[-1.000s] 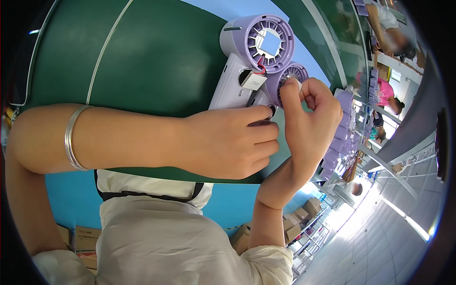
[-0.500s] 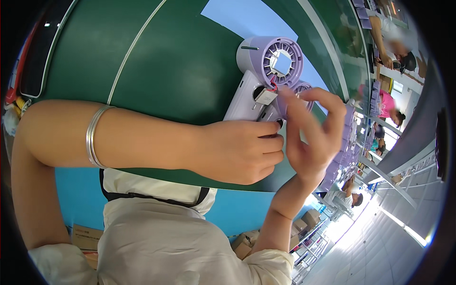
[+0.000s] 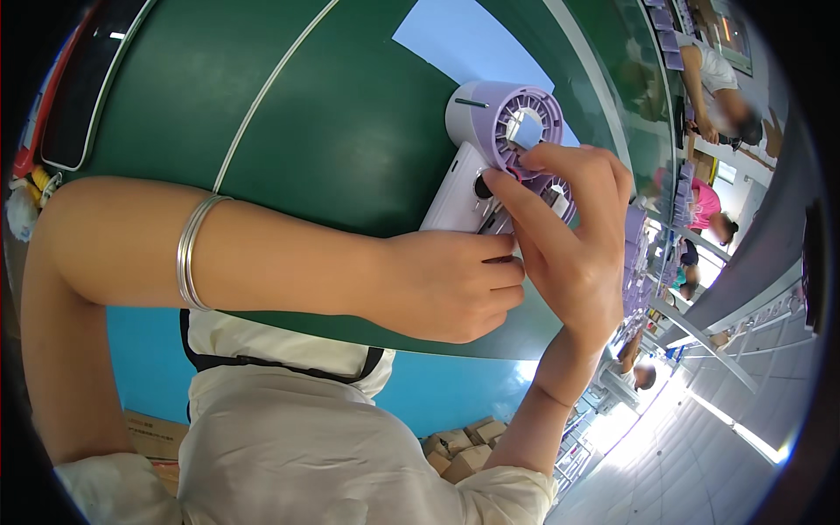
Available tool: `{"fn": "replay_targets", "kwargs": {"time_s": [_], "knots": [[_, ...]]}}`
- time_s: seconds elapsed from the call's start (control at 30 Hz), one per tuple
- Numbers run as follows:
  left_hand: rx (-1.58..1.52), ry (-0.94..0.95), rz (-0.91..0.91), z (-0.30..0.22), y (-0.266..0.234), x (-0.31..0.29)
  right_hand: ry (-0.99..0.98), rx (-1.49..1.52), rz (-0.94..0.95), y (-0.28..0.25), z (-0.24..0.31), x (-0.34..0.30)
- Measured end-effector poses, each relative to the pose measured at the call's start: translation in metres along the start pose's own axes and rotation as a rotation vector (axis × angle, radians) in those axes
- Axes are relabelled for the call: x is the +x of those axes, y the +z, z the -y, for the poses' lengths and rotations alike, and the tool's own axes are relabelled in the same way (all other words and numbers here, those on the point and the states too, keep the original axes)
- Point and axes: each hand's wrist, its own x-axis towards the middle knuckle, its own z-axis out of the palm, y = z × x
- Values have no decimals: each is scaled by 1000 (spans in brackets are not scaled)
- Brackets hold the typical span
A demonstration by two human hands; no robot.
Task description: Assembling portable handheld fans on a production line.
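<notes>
Two bare hands meet over a small lilac-and-white plastic handheld fan (image 3: 472,188) that lies on a dark green table surface (image 3: 332,122) marked with a thin white line. The fan's round grilled head (image 3: 503,122) points away from the person, and its white handle runs back toward the hands.

The left hand (image 3: 446,284) is curled into a loose fist over the lower end of the handle, fingers folded inward and touching it; whether it truly clamps the handle cannot be told, since the hand covers that part. A set of thin silver bangles (image 3: 194,254) sits on the left forearm.

The right hand (image 3: 573,236) comes in from the right side, its fingers bent down in a narrow pinch at the edge of the grilled head, the fingertips (image 3: 525,159) touching the grille. A second lilac grille (image 3: 558,194) shows just behind this hand, mostly hidden.

A pale blue sheet (image 3: 455,44) lies on the table beyond the fan. Other people (image 3: 713,223) work at benches far to the right.
</notes>
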Motion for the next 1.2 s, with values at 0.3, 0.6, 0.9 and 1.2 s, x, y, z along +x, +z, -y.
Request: {"fn": "replay_targets", "kwargs": {"time_s": [0.3,0.6,0.9,1.2], "knots": [[-32,10,45,0,0,2,207,361,-471,33,-6,-9],[-35,-4,42,-1,0,0,398,715,-622,48,9,-9],[-50,-15,21,-1,1,2,204,204,-522,39,-3,-9],[-59,-19,38,-1,0,2,205,-82,-417,25,-2,2]]}}
